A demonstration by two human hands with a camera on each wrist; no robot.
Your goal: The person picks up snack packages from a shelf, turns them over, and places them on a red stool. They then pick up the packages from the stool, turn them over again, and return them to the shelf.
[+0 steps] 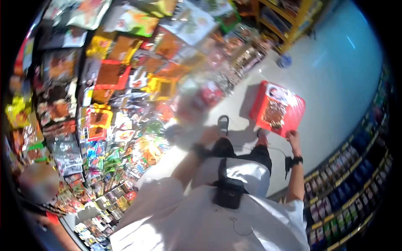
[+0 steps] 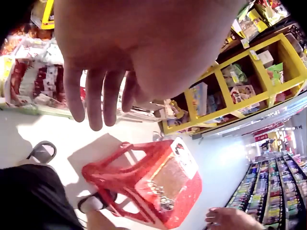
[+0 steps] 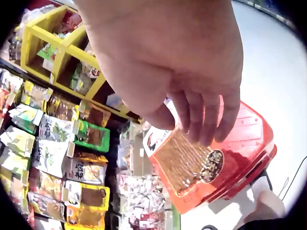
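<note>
A red plastic stool (image 1: pixel 298 109) stands on the floor in front of me. On its seat lies a clear-windowed snack packet (image 3: pixel 184 165) with brown strips inside and a white-and-red end. My right hand (image 1: pixel 293 139) is by the near right corner of the stool in the head view; its fingers hang loosely over the packet in the right wrist view. In the left wrist view that hand shows a little apart from the stool. My left hand (image 2: pixel 129 62) hangs with extended fingers and holds nothing, left of the stool. It is blurred in the head view.
Racks of hanging snack packets (image 1: pixel 113 75) fill the left side. A yellow compartment shelf (image 2: pixel 240 86) stands beyond the stool. Low shelves of small goods (image 1: pixel 347 184) curve along the right. Another person's arm (image 1: pixel 63 234) shows at lower left. My sandalled feet (image 1: pixel 223 123) are near the stool.
</note>
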